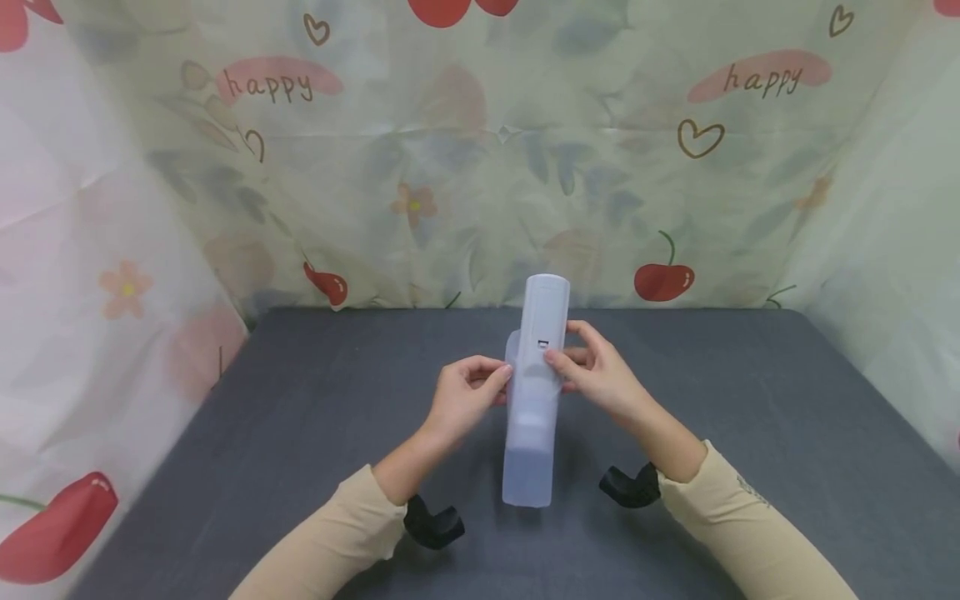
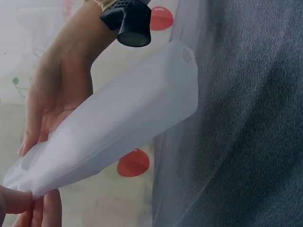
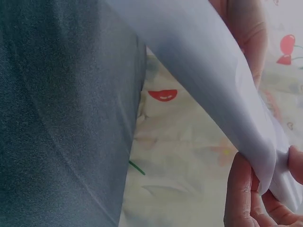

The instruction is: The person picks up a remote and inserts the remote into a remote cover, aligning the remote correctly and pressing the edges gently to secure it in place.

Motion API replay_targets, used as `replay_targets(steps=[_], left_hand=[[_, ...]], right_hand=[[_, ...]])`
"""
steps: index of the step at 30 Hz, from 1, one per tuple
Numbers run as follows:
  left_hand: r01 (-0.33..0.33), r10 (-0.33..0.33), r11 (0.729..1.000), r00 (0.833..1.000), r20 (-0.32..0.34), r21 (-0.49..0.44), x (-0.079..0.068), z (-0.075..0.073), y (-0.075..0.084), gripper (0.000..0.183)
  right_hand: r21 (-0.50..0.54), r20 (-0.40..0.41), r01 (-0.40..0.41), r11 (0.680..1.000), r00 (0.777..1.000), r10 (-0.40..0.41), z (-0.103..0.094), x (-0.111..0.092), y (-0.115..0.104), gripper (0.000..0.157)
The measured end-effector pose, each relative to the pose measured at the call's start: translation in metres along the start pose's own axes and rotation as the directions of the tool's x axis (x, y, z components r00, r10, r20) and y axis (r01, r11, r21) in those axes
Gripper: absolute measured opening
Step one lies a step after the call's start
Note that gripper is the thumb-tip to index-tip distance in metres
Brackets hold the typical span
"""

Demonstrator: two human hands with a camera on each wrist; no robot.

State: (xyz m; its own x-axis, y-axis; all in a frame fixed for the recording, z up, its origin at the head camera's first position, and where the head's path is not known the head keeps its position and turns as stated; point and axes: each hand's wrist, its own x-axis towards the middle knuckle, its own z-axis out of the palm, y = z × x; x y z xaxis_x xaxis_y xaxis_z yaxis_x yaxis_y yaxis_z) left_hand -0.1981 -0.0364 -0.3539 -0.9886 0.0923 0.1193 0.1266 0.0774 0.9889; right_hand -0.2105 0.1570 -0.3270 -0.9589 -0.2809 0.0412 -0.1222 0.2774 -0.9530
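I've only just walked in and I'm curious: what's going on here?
A person's left hand and right hand hold a long, white, plastic-looking object up above a dark grey table. The left hand pinches a pale, translucent edge along its side, while the right hand grips the opposite side near a small, dark, rectangular slot.

The left arm (image 1: pixel 330 533) and right arm (image 1: pixel 757 517) slant inward toward the far edge of the table (image 1: pixel 322 400), wrists (image 1: pixel 407 465) bare. The left hand (image 1: pixel 465 396) pinches between thumb and bent fingers; the right hand (image 1: pixel 602 373) grips likewise. The 2 hands face each other, near together, well apart from the left and right edges.
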Motion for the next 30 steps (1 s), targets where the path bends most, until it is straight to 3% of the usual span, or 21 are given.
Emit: replay_targets(steps=[9,18,30], left_hand=[[0.000,0.000,1.000,0.996,-0.084,-0.003,0.0004,0.0013,0.0020,0.018],[0.015,-0.016,1.000,0.997,-0.072,-0.013,0.0008,0.0032,0.0005,0.018],[0.001,-0.003,1.000,0.997,-0.071,-0.027,0.0009,0.0054,0.0013,0.018]], right_hand=[[0.010,0.066,0.030,0.999,0.997,-0.031,0.0039,0.0004,-0.0016,0.052],[-0.012,0.126,-0.019,1.000,0.992,0.021,0.0008,-0.0001,0.0019,0.059],[-0.036,0.159,-0.017,0.999,0.987,0.023,-0.0014,-0.0010,0.0049,0.062]])
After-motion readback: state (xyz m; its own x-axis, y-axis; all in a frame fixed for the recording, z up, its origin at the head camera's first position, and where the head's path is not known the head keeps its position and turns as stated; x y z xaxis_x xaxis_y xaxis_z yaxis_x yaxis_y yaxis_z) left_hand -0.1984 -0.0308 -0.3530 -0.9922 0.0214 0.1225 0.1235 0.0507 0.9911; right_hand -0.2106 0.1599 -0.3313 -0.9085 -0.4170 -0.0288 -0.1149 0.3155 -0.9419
